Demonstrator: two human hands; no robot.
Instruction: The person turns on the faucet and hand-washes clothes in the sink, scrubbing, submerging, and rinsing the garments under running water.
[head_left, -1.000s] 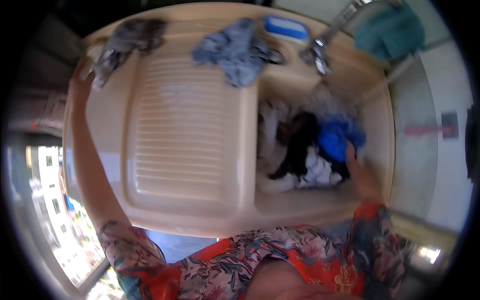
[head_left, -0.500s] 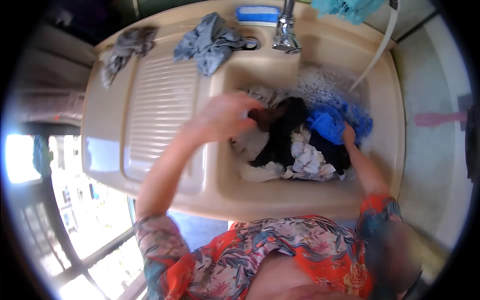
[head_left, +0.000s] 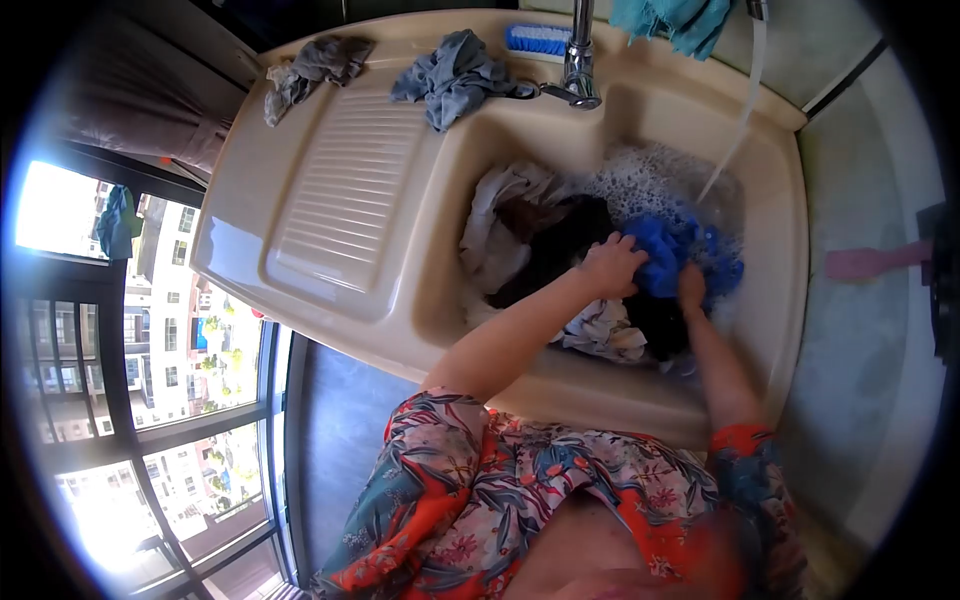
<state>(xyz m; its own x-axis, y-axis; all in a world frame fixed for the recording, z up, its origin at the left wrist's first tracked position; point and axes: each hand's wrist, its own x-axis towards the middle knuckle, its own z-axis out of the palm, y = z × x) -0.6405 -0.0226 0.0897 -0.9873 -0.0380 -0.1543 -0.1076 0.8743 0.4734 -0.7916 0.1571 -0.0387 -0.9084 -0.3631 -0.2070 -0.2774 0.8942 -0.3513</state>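
Observation:
In the basin of the beige sink (head_left: 430, 230), a blue cloth (head_left: 662, 262) lies in sudsy water (head_left: 660, 180). My left hand (head_left: 612, 268) is closed at the blue cloth's left edge, over dark cloth; what its curled fingers grip is hidden. On the right, my right hand (head_left: 690, 287) is closed on the blue cloth. Black cloth (head_left: 560, 250), a brown piece (head_left: 525, 218) and pale cloth (head_left: 495, 240) lie to the left. A crumpled white cloth (head_left: 606, 332) sits below my left hand.
A chrome faucet (head_left: 580, 75) stands behind the basin, beside a blue-and-white brush (head_left: 537, 40). Grey-blue cloth (head_left: 455, 78) and brownish-grey cloth (head_left: 330, 62) lie on the sink's back ledge. A pale hose (head_left: 745, 120) hangs into the basin. Teal cloth (head_left: 680, 22) hangs above.
My left hand has come from the sink's far left, across the washboard, to the blue cloth. My right hand has stayed at the blue cloth. The camera view has shifted.

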